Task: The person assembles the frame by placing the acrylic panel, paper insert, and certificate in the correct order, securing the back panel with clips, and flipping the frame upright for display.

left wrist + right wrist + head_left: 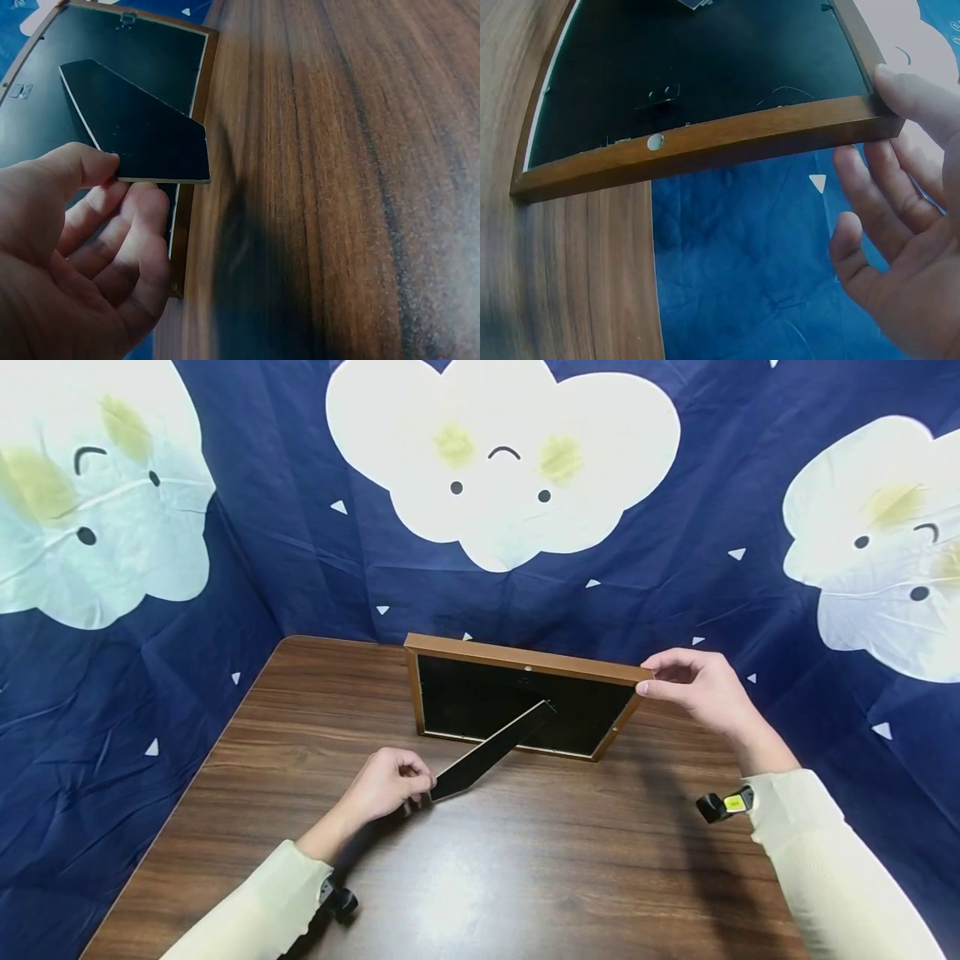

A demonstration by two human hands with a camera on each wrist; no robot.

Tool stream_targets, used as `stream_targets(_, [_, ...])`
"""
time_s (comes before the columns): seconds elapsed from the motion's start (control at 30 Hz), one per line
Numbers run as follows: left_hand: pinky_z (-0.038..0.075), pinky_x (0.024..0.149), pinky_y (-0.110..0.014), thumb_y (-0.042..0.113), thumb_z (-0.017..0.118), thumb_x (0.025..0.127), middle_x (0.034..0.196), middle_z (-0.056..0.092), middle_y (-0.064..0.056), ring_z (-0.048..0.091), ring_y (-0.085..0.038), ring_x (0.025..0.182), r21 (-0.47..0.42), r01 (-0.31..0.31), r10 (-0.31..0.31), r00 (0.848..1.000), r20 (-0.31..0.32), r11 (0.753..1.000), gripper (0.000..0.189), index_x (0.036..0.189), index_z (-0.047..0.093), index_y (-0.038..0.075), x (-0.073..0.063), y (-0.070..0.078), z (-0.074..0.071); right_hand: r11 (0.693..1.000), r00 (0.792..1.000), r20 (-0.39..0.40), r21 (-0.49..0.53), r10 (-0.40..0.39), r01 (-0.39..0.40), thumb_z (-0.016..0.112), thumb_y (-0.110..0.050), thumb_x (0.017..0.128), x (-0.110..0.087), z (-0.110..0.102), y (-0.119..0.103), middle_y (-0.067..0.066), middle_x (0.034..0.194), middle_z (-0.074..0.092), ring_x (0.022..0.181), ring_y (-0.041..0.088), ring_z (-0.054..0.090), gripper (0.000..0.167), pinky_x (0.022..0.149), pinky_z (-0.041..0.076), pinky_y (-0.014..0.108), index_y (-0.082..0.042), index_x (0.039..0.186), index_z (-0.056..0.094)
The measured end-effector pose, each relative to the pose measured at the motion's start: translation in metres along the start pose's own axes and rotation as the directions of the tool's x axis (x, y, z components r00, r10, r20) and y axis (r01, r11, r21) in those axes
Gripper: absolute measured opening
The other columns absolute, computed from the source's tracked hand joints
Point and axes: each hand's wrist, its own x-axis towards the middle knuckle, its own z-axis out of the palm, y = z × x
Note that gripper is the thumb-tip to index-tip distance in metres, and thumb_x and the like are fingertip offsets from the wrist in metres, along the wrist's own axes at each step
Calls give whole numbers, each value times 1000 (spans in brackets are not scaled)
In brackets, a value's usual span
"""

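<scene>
A picture frame [525, 653] with a brown wooden border and black back stands on its long edge, its back toward me. From that back an easel stand [495, 755] swings out toward the left. My left hand [390, 783] pinches the stand's free end between thumb and fingers; the left wrist view shows the thumb on the black panel [142, 124]. At the frame's upper right corner, my right hand [693, 689] grips the border with thumb and fingers, as the right wrist view also shows on the wooden edge [705, 146]. The frame's front is hidden.
The frame stands on a brown wood-grain table [570, 877], near its far edge. Behind and beside the table hangs a dark blue cloth [300, 552] with white clouds and small triangles. Small metal hangers [127, 20] sit on the frame's back.
</scene>
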Motion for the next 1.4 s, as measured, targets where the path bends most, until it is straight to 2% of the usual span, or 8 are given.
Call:
stream_targets(0.27, [50, 49, -25, 12, 77, 86, 69, 73, -10, 71, -29, 62, 11, -8, 8, 1000, 11, 1000, 8, 78, 76, 13, -1, 1, 3, 1000, 1000, -24, -11, 5, -6, 89, -19, 80, -5, 2, -3, -10, 90, 73, 78, 5, 67, 32, 68, 54, 17, -10, 108, 77])
stream_targets(0.5, [54, 49, -29, 11, 76, 88, 70, 72, -13, 71, -29, 62, -33, -2, 5, 995, 101, 999, 8, 80, 76, 9, -6, 0, 11, 999, 999, -19, -19, -28, 27, 90, -17, 79, -8, 8, -8, -2, 92, 75, 78, 4, 70, 32, 67, 56, 18, -11, 107, 76])
stream_targets(0.6, [55, 50, -30, 11, 75, 88, 71, 73, -14, 71, -28, 62, -46, 1, 4, 993, 118, 999, 7, 82, 76, 8, -7, 0, 14, 999, 999, -11, -16, -49, 49, 90, -17, 79, -9, 11, -10, 0, 90, 75, 77, 5, 70, 31, 67, 56, 18, -10, 105, 76])
stream_targets(0.8, [54, 50, -28, 10, 74, 88, 75, 74, -16, 71, -29, 61, -69, -26, 35, 990, 139, 997, 7, 84, 77, 5, -7, 2, 21, 997, 997, -8, 1, -83, 83, 91, -15, 77, -12, 20, -13, 3, 89, 74, 75, 12, 71, 30, 66, 56, 19, -11, 102, 75])
stream_targets(0.97, [54, 50, -27, 9, 73, 89, 76, 74, -16, 71, -31, 61, -80, -57, 70, 983, 170, 995, 8, 84, 77, 3, -7, 3, 25, 996, 996, -21, -9, -89, 89, 91, -13, 77, -13, 23, -13, 7, 90, 74, 75, 12, 70, 29, 66, 56, 18, -11, 101, 75])
stream_targets(1.17, [53, 51, -25, 8, 72, 89, 78, 76, -13, 71, -28, 62, -77, -62, 76, 979, 187, 995, 8, 85, 77, 4, -7, 3, 26, 997, 996, -27, -18, -80, 79, 91, -15, 78, -14, 23, -12, 6, 93, 74, 77, 9, 70, 30, 67, 56, 17, -11, 104, 76])
stream_targets(1.33, [54, 53, -27, 7, 70, 90, 77, 74, -16, 70, -29, 64, -90, -80, 98, 972, 214, 993, 8, 87, 76, 3, -6, 2, 25, 997, 996, -36, -19, -76, 76, 90, -16, 78, -14, 23, -11, 6, 94, 75, 78, 9, 71, 31, 68, 56, 17, -11, 105, 76])
stream_targets(1.4, [55, 52, -29, 6, 69, 90, 76, 73, -18, 70, -31, 65, -86, -95, 110, 973, 201, 992, 9, 88, 75, 1, -4, 2, 23, 997, 996, -39, -20, -76, 76, 90, -16, 79, -14, 23, -10, 7, 94, 75, 79, 10, 71, 31, 68, 56, 17, -11, 106, 76])
